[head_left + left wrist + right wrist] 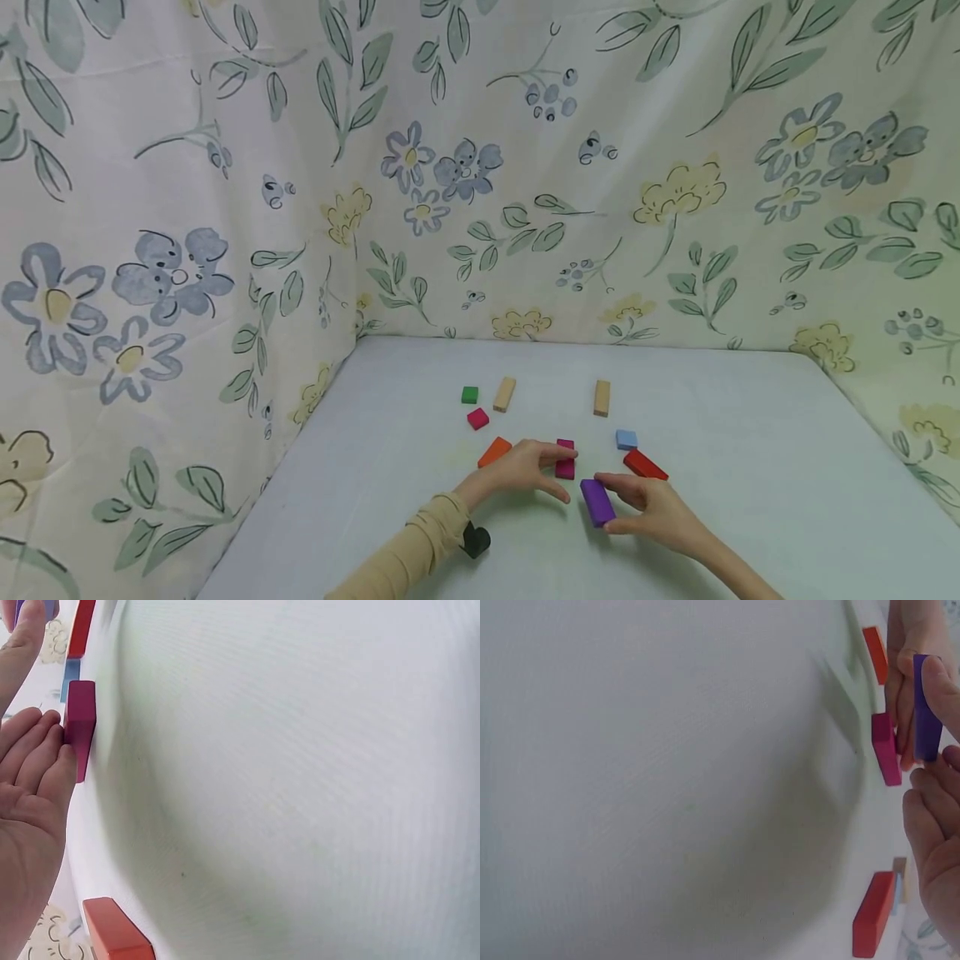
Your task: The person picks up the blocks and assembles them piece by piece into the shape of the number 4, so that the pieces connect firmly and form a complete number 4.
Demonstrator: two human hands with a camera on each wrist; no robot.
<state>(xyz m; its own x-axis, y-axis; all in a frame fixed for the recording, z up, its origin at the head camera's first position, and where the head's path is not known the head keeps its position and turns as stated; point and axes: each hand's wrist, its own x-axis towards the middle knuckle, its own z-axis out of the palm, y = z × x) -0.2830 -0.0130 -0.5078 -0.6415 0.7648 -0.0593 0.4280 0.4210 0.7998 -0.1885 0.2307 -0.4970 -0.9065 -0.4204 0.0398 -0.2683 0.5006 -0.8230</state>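
Note:
Between thumb and fingertips my right hand [662, 514] pinches a purple block [597, 503], held up off the table and tilted. My left hand [525, 467] has its fingers extended and its thumb spread apart, with nothing between them. Its fingers cross over a magenta block [565, 470] lying on the table; in the left wrist view the fingertips are right at that block [81, 712], and whether they touch it I cannot tell. An orange block [494, 451] lies behind the left hand, partly covered by it. Beyond the right hand is a red block [645, 465].
A light blue block [626, 439] sits near the red one. Farther back are two wooden-coloured blocks [505, 394], a green block [469, 394] and a small crimson block [477, 418]. A black strap piece [475, 540] shows at the left wrist. Floral cloth [480, 275] hangs behind the white table [750, 433].

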